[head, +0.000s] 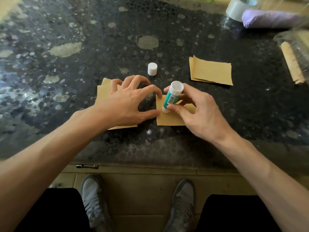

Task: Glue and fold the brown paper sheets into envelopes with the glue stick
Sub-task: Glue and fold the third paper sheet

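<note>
A small brown paper sheet (168, 118) lies on the dark speckled table (100, 47) in front of me. My right hand (199, 113) grips a green-and-white glue stick (172, 97), tilted, its lower end on the sheet. My left hand (128, 101) is spread, with fingertip and thumb pressing the sheet's left edge. Under my left hand lies a stack of brown sheets (104, 91). The glue stick's white cap (152, 69) stands upright behind my hands.
Another pile of brown paper (211, 71) lies at the right. Further right are a wooden strip (291, 64), a clear tape roll (237, 7) and a purple bundle (270, 18). The table's front edge runs below my forearms; my shoes show beneath.
</note>
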Tool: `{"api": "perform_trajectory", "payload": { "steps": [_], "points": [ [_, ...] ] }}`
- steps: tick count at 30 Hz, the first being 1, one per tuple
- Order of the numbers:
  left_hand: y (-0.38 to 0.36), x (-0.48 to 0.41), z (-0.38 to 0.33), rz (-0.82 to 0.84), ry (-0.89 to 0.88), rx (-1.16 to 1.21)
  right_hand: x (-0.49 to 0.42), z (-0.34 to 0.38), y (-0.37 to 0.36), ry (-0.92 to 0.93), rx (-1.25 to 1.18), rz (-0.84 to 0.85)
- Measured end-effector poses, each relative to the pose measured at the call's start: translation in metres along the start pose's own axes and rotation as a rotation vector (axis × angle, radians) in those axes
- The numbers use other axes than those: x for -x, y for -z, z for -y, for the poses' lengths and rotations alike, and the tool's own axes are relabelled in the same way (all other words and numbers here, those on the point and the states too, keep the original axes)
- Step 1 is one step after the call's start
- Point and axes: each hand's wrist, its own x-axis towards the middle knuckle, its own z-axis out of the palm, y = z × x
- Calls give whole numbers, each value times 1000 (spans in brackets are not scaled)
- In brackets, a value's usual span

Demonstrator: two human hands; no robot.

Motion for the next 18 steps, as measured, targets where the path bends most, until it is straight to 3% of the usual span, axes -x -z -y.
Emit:
{"api": "perform_trajectory", "payload": {
  "steps": [13,18],
  "points": [
    [-1,-1,-2,-4,16,5,-5,3,-4,24,6,-68],
    [1,-1,-2,9,20,4,-3,2,0,7,29,-16]
  ]
}}
